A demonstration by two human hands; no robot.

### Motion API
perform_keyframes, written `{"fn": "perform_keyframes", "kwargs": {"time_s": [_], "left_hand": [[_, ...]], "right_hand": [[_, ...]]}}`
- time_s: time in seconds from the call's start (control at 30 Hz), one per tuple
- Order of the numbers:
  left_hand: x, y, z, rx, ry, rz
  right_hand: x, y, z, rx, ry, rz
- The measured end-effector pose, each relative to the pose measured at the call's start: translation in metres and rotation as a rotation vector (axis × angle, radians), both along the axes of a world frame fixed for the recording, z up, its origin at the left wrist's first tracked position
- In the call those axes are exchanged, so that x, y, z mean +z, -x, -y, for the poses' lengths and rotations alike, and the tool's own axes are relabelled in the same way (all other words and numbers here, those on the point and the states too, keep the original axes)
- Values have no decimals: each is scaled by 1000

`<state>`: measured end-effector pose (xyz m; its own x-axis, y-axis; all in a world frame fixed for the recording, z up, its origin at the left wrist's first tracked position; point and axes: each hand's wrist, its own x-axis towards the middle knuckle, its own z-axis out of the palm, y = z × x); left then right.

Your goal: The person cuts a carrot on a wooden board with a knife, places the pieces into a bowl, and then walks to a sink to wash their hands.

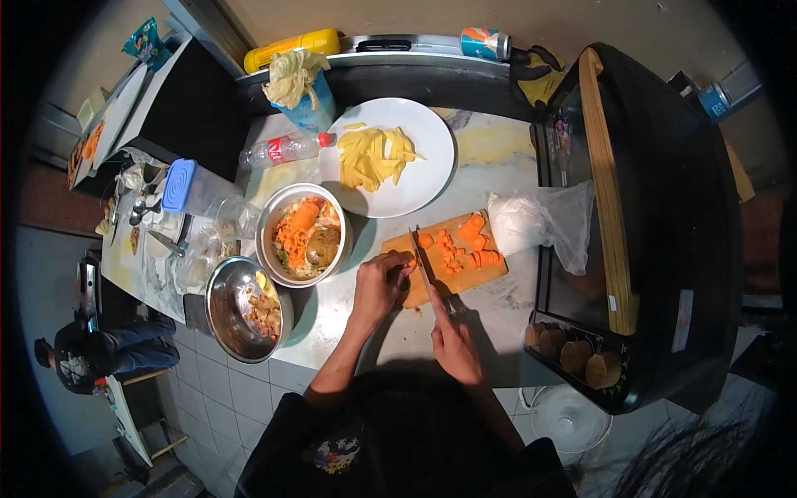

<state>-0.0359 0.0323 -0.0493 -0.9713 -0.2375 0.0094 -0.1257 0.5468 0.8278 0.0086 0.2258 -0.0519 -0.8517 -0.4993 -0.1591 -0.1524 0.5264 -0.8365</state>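
On the wooden cutting board [401, 246], cut orange carrot pieces [452, 256] lie in a loose group on the right part. My right hand [455, 344] is closed round the handle of a knife [422, 259], whose blade points away from me across the board. Left of the blade, my left hand [382, 285] has its fingers bent together on a small piece of carrot [411, 264] at the board's left edge. A white bowl [264, 241] with grated carrot and a brown potato [323, 247] stands to the left of my left hand.
Behind the board is a white plate [427, 183] of yellow strips. A metal bowl [217, 311] with peelings stands at front left, a plastic bottle [278, 152] at back left. Right are a plastic bag [519, 222] and a black oven [672, 232]. A person [91, 353] is far left.
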Motion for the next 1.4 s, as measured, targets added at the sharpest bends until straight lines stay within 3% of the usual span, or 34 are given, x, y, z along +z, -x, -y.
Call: {"fn": "perform_keyframes", "kwargs": {"time_s": [0.13,0.33,0.5,0.6,0.83,1.03,1.2,1.3,1.4], "left_hand": [[-1,0,4,-62,-38,15],[6,1,2,-71,-119,71],[7,1,4,-73,-60,59],[6,5,9,-94,-49,38],[8,7,7,-38,-165,32],[5,4,0,-14,-43,16],[-3,2,-3,-1,-54,-31],[-2,0,-5,4,-31,-60],[1,0,-6,-1,-3,-84]], "right_hand": [[3,3,-1,18,-75,77],[3,8,3,-17,51,119],[12,14,3,12,-7,196],[5,14,4,-22,81,58],[4,15,5,-66,117,63],[5,13,5,-77,59,209],[0,14,10,-89,134,-61],[9,16,3,13,56,141],[4,15,9,-32,166,-8]]}}
